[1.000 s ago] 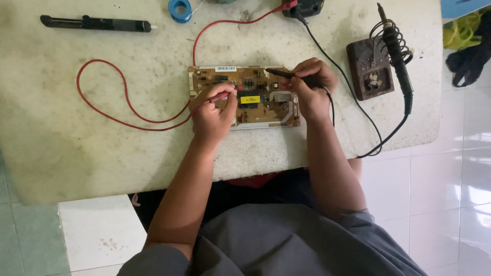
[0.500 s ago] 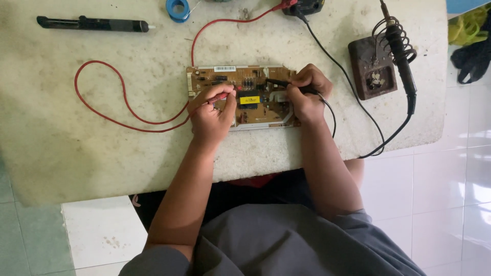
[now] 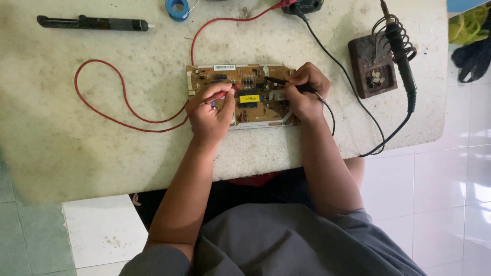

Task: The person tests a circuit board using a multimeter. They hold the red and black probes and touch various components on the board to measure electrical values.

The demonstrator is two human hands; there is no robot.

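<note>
Stained pale desk (image 3: pixel 76 153) over white floor tiles, person seated at its near edge in a grey shirt.

Circuit board (image 3: pixel 225 76) lies flat on the desk right under both hands. Brown rectangular board, component side up, long edge running left-right. White label strip on the far edge, row of small dark parts mid-board, one black block with a yellow sticker between the two hands, pale border along the near edge. Right portion partly hidden by the right hand.

Left hand (image 3: pixel 210 113) closed in a pencil grip on the red probe (image 3: pixel 219 95), tip touching the board just left of the yellow-stickered block. Red lead (image 3: pixel 110 115) loops out left of that hand, then runs away toward the far edge.

Right hand (image 3: pixel 305 92) closed the same way on the black probe (image 3: pixel 276 81), tip pointing left onto the board's upper middle. Black lead (image 3: pixel 332 61) curls by the wrist and heads off to the far edge.

Right of the right hand: brown stand (image 3: pixel 369 71) with a coil holder carrying a soldering iron (image 3: pixel 401 46), well apart from the board. Far left of the left hand: long black tool (image 3: pixel 92 23). Blue roll (image 3: pixel 177 7) at the far edge.
</note>
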